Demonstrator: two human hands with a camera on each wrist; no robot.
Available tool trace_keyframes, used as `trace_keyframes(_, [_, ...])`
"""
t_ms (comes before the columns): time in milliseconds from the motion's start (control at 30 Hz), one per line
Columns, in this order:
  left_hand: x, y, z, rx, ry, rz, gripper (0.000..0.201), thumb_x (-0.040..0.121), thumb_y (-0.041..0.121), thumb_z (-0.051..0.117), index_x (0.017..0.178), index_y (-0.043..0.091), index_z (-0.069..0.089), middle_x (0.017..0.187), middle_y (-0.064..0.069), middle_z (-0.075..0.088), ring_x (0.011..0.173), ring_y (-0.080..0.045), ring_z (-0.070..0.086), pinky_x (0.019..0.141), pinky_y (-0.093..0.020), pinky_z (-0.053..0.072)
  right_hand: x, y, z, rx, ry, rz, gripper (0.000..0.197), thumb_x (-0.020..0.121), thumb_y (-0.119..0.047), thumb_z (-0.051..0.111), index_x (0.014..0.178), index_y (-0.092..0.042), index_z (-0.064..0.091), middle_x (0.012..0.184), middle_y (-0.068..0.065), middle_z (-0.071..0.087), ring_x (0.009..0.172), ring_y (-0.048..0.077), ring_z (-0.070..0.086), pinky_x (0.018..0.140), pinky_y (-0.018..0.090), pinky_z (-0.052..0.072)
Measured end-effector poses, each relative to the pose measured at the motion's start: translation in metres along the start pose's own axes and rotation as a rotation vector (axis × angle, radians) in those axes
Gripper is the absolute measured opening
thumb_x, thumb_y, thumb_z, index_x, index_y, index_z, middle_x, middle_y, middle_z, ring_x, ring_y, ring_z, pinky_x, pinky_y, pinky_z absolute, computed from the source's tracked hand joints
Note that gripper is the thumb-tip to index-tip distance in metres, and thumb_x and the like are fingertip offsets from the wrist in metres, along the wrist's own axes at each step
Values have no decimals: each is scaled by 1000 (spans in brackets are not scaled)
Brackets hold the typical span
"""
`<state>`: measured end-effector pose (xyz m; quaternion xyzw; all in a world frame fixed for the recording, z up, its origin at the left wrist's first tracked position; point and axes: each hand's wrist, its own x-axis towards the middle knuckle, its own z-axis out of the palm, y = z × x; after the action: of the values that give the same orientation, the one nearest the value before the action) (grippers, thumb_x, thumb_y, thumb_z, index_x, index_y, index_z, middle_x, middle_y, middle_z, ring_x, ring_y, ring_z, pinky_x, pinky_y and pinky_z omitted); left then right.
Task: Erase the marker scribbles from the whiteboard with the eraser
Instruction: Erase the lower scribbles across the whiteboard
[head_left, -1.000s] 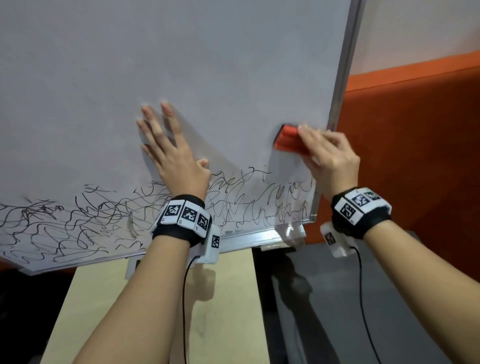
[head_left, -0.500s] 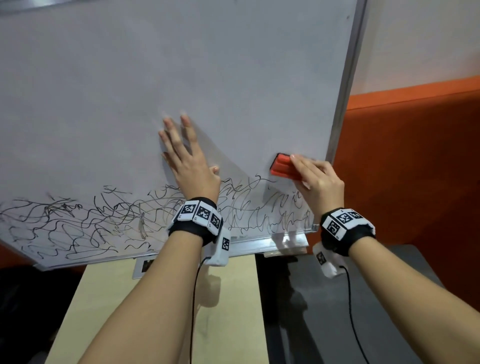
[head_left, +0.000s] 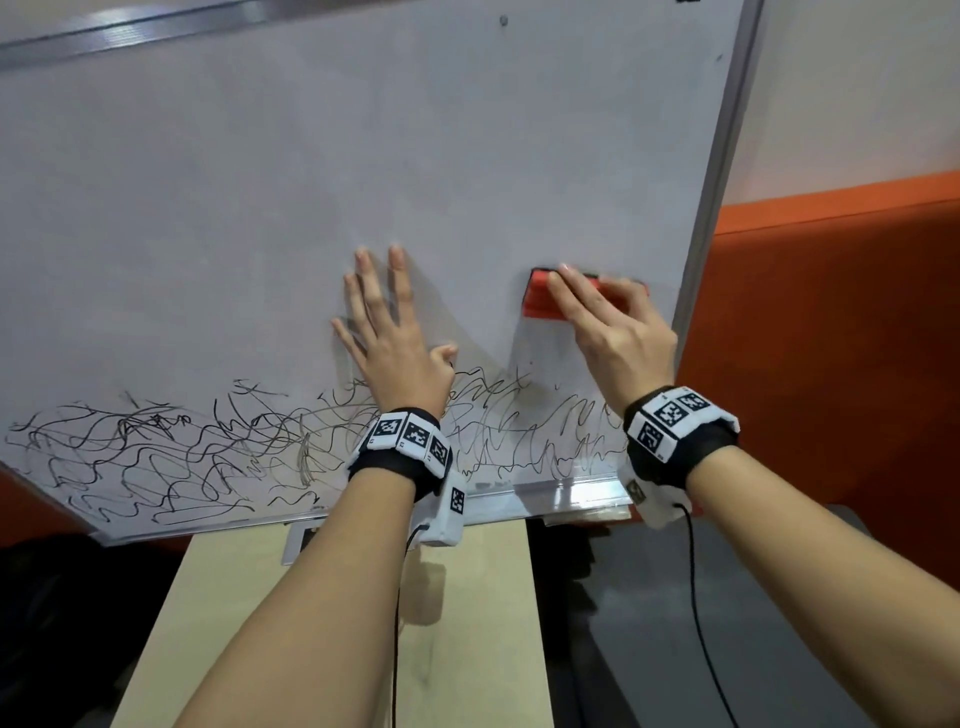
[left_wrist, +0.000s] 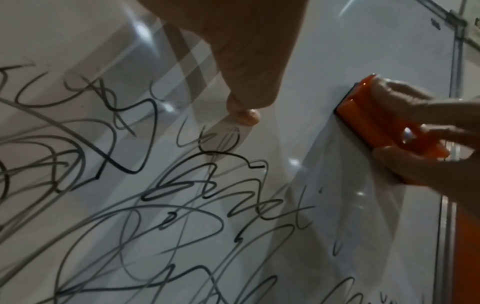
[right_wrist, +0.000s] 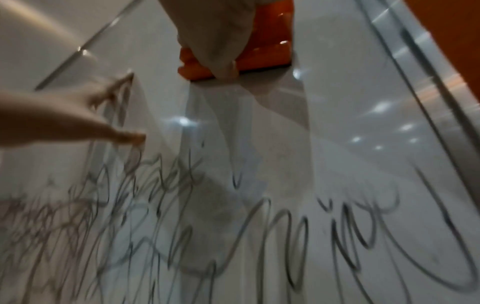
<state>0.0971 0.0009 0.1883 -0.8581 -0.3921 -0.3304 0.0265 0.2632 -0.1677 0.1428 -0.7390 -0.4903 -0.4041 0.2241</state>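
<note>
Since the earlier frame: eraser (head_left: 540, 299) shifted leftward off the board's right frame, above the marker scribbles (head_left: 208, 457). Right hand (head_left: 618, 338) grips it, fingers curled over its orange back, pad pressed to whiteboard (head_left: 260, 182). Left hand (head_left: 395, 338): fingers spread, palm flat on board beside it.

Two bare forearms, banded at the wrists

Each wrist wears a black band (head_left: 401, 470) topped with white blocks of black square codes (head_left: 670, 414); a white camera housing (head_left: 445, 519) hangs beneath (thin black cable (head_left: 698, 597) trailing down each arm).
</note>
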Motion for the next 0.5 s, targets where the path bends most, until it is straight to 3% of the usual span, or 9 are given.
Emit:
trace_keyframes(67, [0,-2,2,-10,4,10,131,61,36,84,156,26,-6,164,-7,-5,151,-27,-2,115,-62,20,3,-8,2,106,-21,0,66,96,7,43,152,-27,35,154,-7,38,131,26,46,113,35,32])
trace_keyframes(133, [-1,-4,2,5,5,22,130,63,38,83,156,26,-7,164,-7,-6,151,-27,-3,115,-62,20,-21,-18,12,101,-102,-129,70,93,4,39,153,-30,30,153,-4,41,125,33,48,109,47,34])
trace_keyframes(233, [-1,-4,3,15,-3,29,129,64,39,82,156,25,-8,164,-8,-6,151,-28,-3,115,-63,19,-67,-20,23,-36,-245,-370,73,78,4,62,144,-25,49,147,0,50,110,35,50,103,51,32])
trace_keyframes(300, [-1,-3,3,19,0,22,129,63,39,82,156,24,-7,164,-9,-5,151,-29,-2,115,-62,19,-61,-20,20,-6,-224,-322,78,76,7,65,145,-25,47,147,0,50,108,32,46,100,48,34])
trace_keyframes(333, [-2,-3,4,19,-1,19,129,63,38,82,156,24,-7,164,-9,-4,151,-29,-2,115,-62,20,-50,-23,18,26,-190,-260,80,81,9,59,150,-25,38,149,-1,47,107,32,45,99,48,36])
trace_keyframes(400, [-3,-2,6,21,1,17,129,64,39,82,156,23,-7,164,-10,-4,151,-29,-3,115,-62,20,-22,-31,11,86,-122,-123,69,100,6,28,155,-33,15,155,-9,31,111,34,50,99,50,43])
trace_keyframes(433, [-3,-1,6,22,1,15,128,64,39,82,156,23,-6,164,-10,-4,151,-29,-3,115,-62,20,-12,-35,9,104,-106,-73,60,105,-1,11,154,-37,11,156,-12,25,113,35,51,99,51,44])
trace_keyframes(467, [-3,-1,5,24,1,14,128,64,39,82,156,22,-6,164,-10,-4,151,-29,-3,115,-62,20,-6,-38,9,108,-92,-40,56,106,-6,7,153,-36,16,156,-13,24,114,35,50,100,51,44])
trace_keyframes(500, [-2,-1,6,28,1,13,128,64,40,82,156,22,-5,164,-10,-4,151,-29,-2,115,-62,20,-7,-41,12,95,-82,-34,55,105,-7,15,152,-33,26,156,-13,30,114,34,47,100,50,42])
